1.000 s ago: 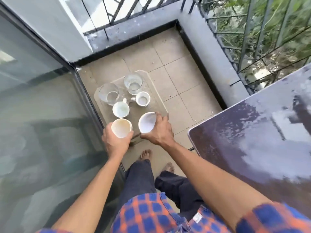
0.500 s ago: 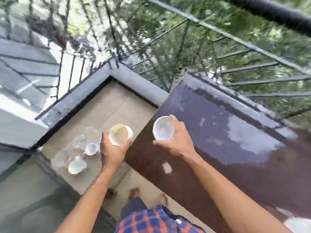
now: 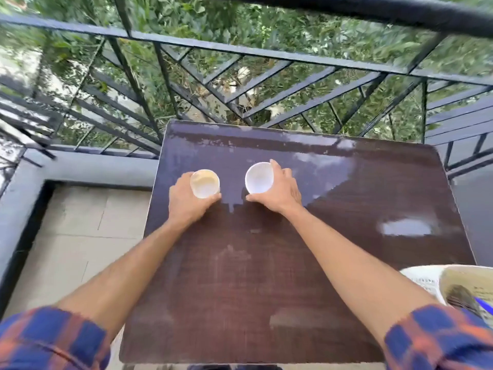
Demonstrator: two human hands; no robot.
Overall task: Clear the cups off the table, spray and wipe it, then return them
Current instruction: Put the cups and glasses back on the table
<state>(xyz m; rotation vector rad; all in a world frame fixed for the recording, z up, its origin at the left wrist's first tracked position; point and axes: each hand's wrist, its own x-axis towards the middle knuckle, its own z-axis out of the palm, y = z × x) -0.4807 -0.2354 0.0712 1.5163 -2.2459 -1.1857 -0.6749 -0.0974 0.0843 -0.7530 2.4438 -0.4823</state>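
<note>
Left hand (image 3: pixel 186 206) curled around a cream-tinted cup (image 3: pixel 205 184), thumb at the near side, fingers round the far wall, gripping it mouth-up over the far left part of the table (image 3: pixel 266 276). Right hand (image 3: pixel 277 192) likewise gripping a white cup (image 3: pixel 259 178), fingers wrapped over its right side, thumb at the near edge, close to the table's middle line. Both cups upright, apart and not touching, within the table's far half; hard to tell whether resting on the tabletop or held just above it. Bare forearms stretched across the table's near half, with rolled blue-and-orange checked sleeves (image 3: pixel 53 340) at its near edge. Dark brown glossy tabletop, marked with pale shiny patches along the far edge and right side. At the table's near right corner, a white basket (image 3: pixel 418 276) with blurred contents. Beyond the table's far edge, a dark metal railing (image 3: pixel 240 52) with green foliage (image 3: pixel 266 22) behind. Left of the table, pale floor tiles (image 3: pixel 74 231) bordered by a grey kerb (image 3: pixel 93 169).
</note>
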